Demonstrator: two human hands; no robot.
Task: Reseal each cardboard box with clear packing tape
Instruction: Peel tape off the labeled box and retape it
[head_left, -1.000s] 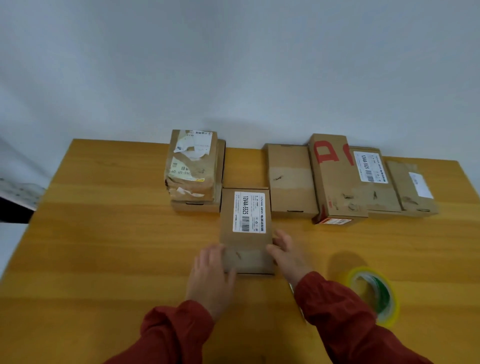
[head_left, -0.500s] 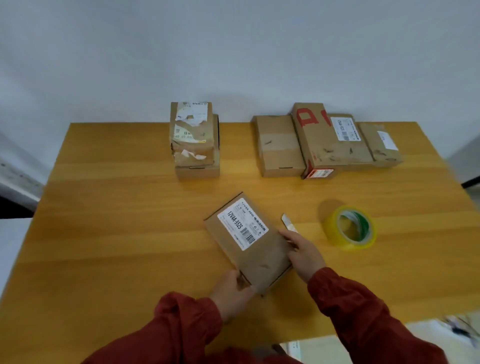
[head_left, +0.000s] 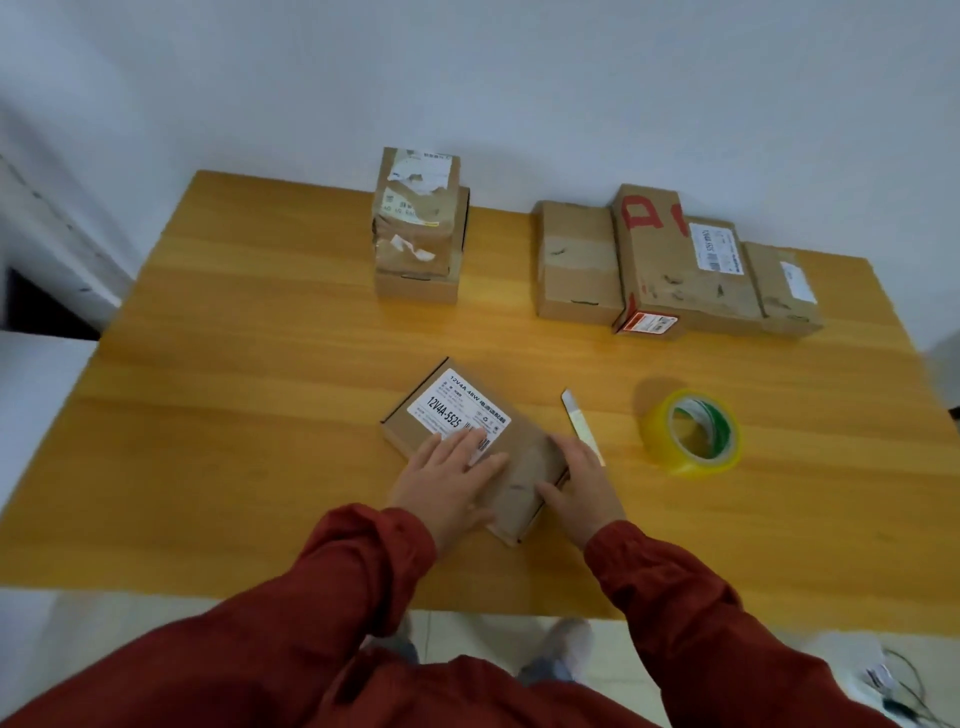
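A flat cardboard box (head_left: 519, 467) with a white printed label lies turned at an angle near the table's front. My left hand (head_left: 447, 483) rests flat on its top, fingers straight over the label's lower corner. My right hand (head_left: 582, 486) holds the box's right edge, thumb on top and fingers down the side. A roll of clear yellowish packing tape (head_left: 691, 431) lies on its side to the right of the box. A small utility knife (head_left: 579, 423) lies between box and tape, its near end hidden behind my right hand.
A stack of two taped boxes (head_left: 418, 228) stands at the back centre of the wooden table (head_left: 234, 389). Several more boxes (head_left: 670, 260) lie in a row at the back right. The table's front edge is close to my body.
The box was pulled from the table's middle toward me and turned at an angle. My left hand moved from the box's near corner onto its top. My right hand stays at the right edge.
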